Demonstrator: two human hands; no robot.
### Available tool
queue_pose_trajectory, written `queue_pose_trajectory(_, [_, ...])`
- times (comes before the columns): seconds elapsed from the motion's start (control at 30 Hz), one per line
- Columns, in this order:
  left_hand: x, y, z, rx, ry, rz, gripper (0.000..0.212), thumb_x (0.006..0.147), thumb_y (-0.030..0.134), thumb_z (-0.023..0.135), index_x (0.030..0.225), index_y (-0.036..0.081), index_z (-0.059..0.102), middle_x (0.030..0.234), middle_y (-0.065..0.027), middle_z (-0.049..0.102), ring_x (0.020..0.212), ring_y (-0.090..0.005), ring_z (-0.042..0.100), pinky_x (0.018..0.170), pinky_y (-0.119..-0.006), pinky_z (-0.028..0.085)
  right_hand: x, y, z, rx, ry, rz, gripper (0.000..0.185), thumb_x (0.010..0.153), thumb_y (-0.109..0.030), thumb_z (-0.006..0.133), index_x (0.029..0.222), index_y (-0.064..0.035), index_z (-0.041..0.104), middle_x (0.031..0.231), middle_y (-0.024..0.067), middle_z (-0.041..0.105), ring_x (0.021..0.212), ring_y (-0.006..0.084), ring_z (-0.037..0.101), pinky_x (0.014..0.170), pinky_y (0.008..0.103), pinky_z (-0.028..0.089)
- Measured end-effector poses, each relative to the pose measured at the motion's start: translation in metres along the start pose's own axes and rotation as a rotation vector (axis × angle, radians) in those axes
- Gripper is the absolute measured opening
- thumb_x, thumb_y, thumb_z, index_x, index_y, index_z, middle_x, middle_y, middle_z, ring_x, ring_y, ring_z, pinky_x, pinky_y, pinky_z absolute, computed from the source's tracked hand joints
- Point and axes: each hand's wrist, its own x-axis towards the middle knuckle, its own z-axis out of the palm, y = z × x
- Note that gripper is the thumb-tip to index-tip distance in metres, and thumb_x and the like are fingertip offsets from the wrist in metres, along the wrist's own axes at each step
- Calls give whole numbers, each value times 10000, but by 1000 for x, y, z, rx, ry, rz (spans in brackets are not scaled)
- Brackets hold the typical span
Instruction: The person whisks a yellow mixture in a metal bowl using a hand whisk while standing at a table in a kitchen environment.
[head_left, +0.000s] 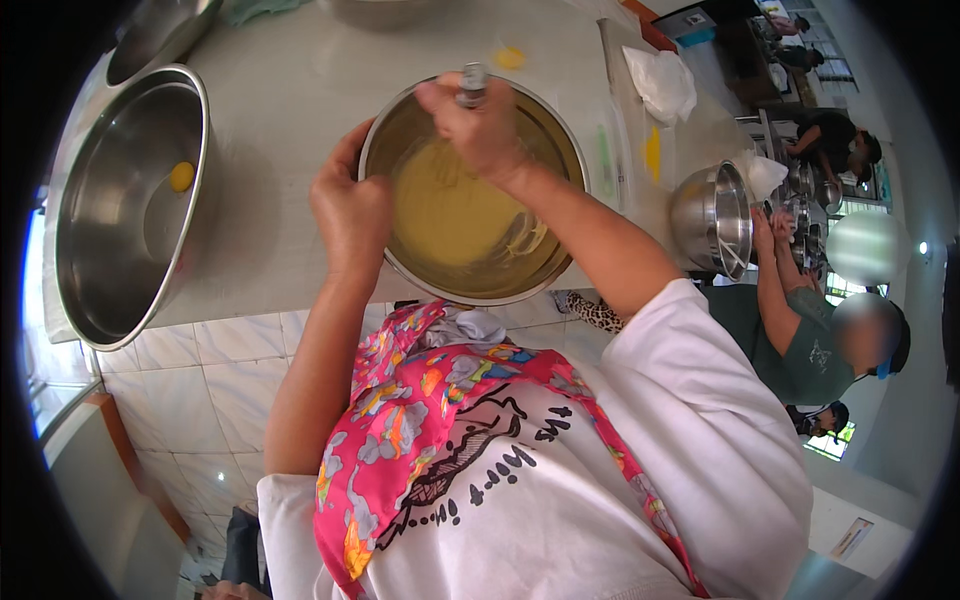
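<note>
In front of me a stainless steel mixing bowl (583, 187) stands on the table, with a pale yellow batter (450, 214) in it. My left hand (352, 206) grips the bowl's left rim, thumb on the inside. My right hand (480, 124), blurred by motion, is closed around the metal handle of a whisk (472, 84) over the bowl. The whisk's wires reach down to the batter and are barely visible. Batter also clings to the bowl's inner wall at the lower right.
At the left, a large steel basin (112, 202) holds an egg yolk (181, 177). Yellow residue (510, 58) lies beyond my bowl. To the right are a plastic bag of white contents (660, 84), a yellow utensil (652, 154) and another steel bowl (701, 217) beside a co-worker (787, 337).
</note>
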Motion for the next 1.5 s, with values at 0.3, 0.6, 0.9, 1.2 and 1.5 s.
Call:
queue_pose_trajectory(0.3, [-1,3,2,-4,5,6,491,690,-114,435,1146,-60,610,1036,-155,676,946,-183,633,865,-274,461,-50,-25,14,343,-90,399,358,846,-201,661,581,-59,466,516,-43,396,500,58,356,457,272,285])
queue_pose_trajectory(0.6, [-3,-8,-1,2,14,35,480,697,-112,438,1146,-66,603,1061,-154,668,985,-187,619,887,-276,451,-36,-10,-42,-51,-10,318,342,844,-187,644,587,-53,463,528,-26,359,522,69,337,459,284,280])
queue_pose_trajectory(0.9, [-2,-2,10,-35,-38,26,454,719,-104,453,1145,-64,605,1061,-133,664,949,-160,618,854,-260,462,-9,0,12,170,51,67,348,864,-215,631,599,-50,479,512,-32,390,467,69,361,438,293,299])
queue_pose_trajectory(1.2, [-7,2,7,-65,0,-48,469,727,-97,447,1170,-60,598,1061,-131,665,942,-153,618,832,-252,465,-67,-34,-24,138,-25,401,304,844,-214,637,619,-30,546,521,-2,463,524,84,400,479,326,335])
queue_pose_trajectory(1.5, [-7,-2,-1,-171,-82,-167,536,712,-92,418,1226,-53,567,1135,-141,633,936,-151,608,805,-242,464,-5,0,-11,-27,155,85,354,888,-232,593,592,-50,524,496,-24,425,470,56,383,442,270,304])
